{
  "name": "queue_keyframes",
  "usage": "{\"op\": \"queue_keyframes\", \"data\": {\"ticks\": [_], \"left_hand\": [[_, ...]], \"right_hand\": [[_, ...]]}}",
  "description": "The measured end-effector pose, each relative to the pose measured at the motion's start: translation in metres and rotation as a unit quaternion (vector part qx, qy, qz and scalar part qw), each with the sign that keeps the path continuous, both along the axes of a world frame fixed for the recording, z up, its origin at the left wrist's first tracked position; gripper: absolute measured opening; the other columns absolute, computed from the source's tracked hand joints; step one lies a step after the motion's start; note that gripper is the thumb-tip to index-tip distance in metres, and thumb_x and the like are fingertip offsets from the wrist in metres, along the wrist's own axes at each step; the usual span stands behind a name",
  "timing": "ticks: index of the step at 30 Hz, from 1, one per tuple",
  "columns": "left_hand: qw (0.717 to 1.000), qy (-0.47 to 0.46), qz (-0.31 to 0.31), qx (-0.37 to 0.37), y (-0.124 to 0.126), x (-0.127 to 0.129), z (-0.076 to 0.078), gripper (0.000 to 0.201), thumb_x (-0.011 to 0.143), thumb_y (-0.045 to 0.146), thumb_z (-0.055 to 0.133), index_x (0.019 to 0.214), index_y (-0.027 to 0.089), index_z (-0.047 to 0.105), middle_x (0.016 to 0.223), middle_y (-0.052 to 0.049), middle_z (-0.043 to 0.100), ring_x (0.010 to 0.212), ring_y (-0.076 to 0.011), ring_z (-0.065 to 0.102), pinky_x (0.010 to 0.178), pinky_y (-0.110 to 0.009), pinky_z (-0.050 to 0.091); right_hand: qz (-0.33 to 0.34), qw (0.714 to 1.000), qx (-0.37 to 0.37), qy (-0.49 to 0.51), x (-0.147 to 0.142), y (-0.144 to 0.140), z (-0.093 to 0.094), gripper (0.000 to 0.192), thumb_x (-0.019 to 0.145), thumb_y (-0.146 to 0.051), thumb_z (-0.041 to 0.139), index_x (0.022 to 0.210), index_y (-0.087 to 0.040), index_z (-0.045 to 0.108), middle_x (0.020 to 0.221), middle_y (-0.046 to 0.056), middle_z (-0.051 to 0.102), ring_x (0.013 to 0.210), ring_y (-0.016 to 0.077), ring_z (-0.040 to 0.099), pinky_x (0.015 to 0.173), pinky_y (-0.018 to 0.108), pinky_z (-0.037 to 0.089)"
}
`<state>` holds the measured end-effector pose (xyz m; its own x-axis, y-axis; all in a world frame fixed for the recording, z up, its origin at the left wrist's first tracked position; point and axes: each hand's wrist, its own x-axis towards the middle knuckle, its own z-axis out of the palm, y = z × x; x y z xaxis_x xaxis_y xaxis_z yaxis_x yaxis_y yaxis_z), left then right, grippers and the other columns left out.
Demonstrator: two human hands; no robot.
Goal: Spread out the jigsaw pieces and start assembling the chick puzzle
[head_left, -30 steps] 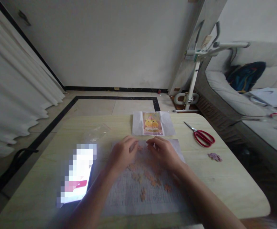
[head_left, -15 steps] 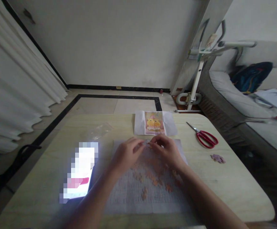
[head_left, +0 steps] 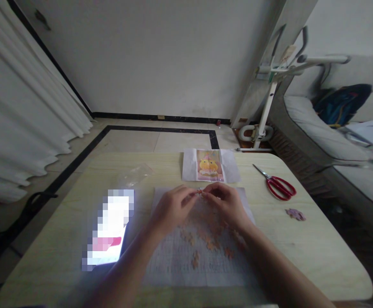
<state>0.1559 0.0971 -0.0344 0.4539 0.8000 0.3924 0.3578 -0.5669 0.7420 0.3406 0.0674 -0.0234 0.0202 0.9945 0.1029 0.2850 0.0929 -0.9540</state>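
At the far edge of the gridded sheet (head_left: 202, 261) on the tabletop (head_left: 302, 252), the left hand (head_left: 170, 208) and right hand (head_left: 226, 202) are meeting fingertip to fingertip, both pinching a small orange puzzle piece (head_left: 199, 192) between them, equally near.

Both forearms are bare, with no sleeve in view, and the left hand (head_left: 173, 208) and right hand (head_left: 228, 204) wear no gloves (rings or watch: none visible).
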Motion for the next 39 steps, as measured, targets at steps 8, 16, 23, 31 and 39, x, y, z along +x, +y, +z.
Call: {"op": "queue_keyframes", "data": {"ticks": [8, 16, 23, 31, 39], "left_hand": [[0.999, -0.010, 0.036, -0.011, 0.000, -0.001, 0.002, 0.009, 0.089, 0.026, 0.060, 0.089, 0.020, 0.066, 0.081, -0.001, 0.068, 0.071, -0.0121, 0.061, 0.066, -0.025, 0.047], [0.991, -0.031, 0.130, -0.010, 0.000, -0.003, 0.007, 0.012, 0.087, 0.028, 0.060, 0.082, 0.018, 0.064, 0.065, 0.002, 0.063, 0.052, -0.0087, 0.053, 0.052, -0.021, 0.040], [0.987, -0.016, 0.160, -0.011, 0.002, -0.004, 0.009, 0.014, 0.084, 0.029, 0.059, 0.077, 0.018, 0.062, 0.054, 0.005, 0.056, 0.047, -0.0086, 0.050, 0.048, -0.020, 0.037], [0.988, 0.000, 0.155, -0.005, 0.002, -0.003, 0.007, 0.014, 0.085, 0.030, 0.058, 0.079, 0.018, 0.063, 0.056, 0.004, 0.058, 0.050, -0.0095, 0.051, 0.051, -0.020, 0.037], [0.988, 0.005, 0.153, -0.005, 0.002, -0.003, 0.008, 0.014, 0.085, 0.030, 0.058, 0.079, 0.018, 0.063, 0.057, 0.003, 0.058, 0.050, -0.0096, 0.052, 0.051, -0.020, 0.038]], "right_hand": [[0.029, 0.999, 0.006, -0.015, -0.003, -0.002, 0.005, 0.017, 0.082, -0.035, 0.066, 0.082, -0.019, 0.067, 0.074, 0.002, 0.068, 0.067, 0.0155, 0.060, 0.061, 0.027, 0.045], [0.108, 0.979, 0.075, -0.154, -0.003, -0.008, 0.004, 0.013, 0.086, -0.025, 0.061, 0.097, -0.020, 0.067, 0.090, 0.004, 0.066, 0.080, 0.0166, 0.060, 0.072, 0.029, 0.047], [0.222, 0.922, 0.138, -0.286, -0.015, -0.017, 0.004, 0.007, 0.086, -0.021, 0.061, 0.084, -0.019, 0.067, 0.088, 0.004, 0.057, 0.079, 0.0160, 0.052, 0.069, 0.027, 0.041], [0.239, 0.897, 0.154, -0.339, -0.024, -0.019, 0.003, 0.008, 0.086, -0.019, 0.063, 0.086, -0.023, 0.070, 0.087, 0.003, 0.058, 0.084, 0.0187, 0.050, 0.072, 0.031, 0.038], [0.250, 0.890, 0.138, -0.355, -0.026, -0.019, 0.005, 0.013, 0.088, -0.020, 0.059, 0.082, -0.021, 0.070, 0.087, 0.005, 0.058, 0.084, 0.0193, 0.051, 0.073, 0.031, 0.039]]}}
